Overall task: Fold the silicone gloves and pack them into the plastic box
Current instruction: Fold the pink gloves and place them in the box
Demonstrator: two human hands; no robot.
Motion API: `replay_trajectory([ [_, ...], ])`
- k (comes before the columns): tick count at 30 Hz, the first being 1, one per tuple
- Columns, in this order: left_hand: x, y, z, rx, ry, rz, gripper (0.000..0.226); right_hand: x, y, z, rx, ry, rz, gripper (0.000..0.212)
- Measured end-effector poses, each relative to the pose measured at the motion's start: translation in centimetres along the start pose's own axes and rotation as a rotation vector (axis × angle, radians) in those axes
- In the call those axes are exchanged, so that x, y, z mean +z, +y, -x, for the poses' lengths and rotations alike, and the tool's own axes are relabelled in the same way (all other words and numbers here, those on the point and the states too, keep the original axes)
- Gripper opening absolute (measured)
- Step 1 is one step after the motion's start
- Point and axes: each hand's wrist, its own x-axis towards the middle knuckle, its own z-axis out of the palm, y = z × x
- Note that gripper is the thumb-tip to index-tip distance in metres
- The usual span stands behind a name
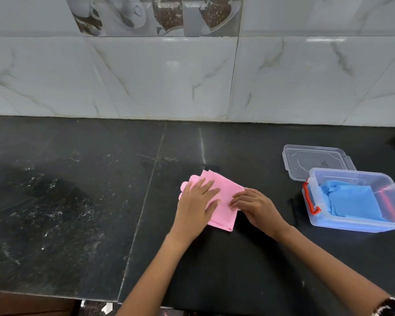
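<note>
A pink silicone glove lies folded flat on the black counter, its fingertips poking out at the left. My left hand rests flat on top of it with fingers spread. My right hand presses the glove's right edge with bent fingers. To the right stands the clear plastic box with red latches. A folded blue glove lies inside it.
The box's clear lid lies flat just behind the box. A marble-tiled wall closes off the back of the counter. The counter's front edge runs along the bottom left.
</note>
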Motion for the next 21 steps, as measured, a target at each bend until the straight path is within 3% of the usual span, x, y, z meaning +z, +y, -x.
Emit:
replay_trajectory([
  [3,1.1,-3.3,-1.8,0.143,-0.371,-0.279,0.051,0.1,-0.4,0.6,0.131,-0.004,-0.124,0.035],
  [5,1.9,-4.9,-1.7,0.164,-0.49,-0.35,0.057,0.3,-0.9,0.9,0.23,0.014,-0.158,0.037],
  [7,2.5,-5.7,-1.0,0.161,-0.529,-0.318,0.058,0.9,-1.9,1.2,0.394,0.108,-0.172,0.033],
  [9,2.9,-6.1,-0.4,0.157,-0.51,-0.276,0.057,1.4,-2.9,1.6,0.694,0.239,-0.223,0.021],
  [12,3.1,-6.0,-0.1,0.131,-0.484,-0.213,0.057,2.0,-4.1,1.2,1.068,0.172,-0.413,0.028],
  [17,2.7,-5.3,-0.2,0.045,-0.52,-0.132,0.057,2.6,-4.7,-0.4,1.121,0.232,-0.502,0.029],
  [21,4.0,-2.3,0.3,-0.222,-0.5,-0.117,0.06,1.6,-2.4,-1.8,1.095,0.183,-0.432,0.03],
])
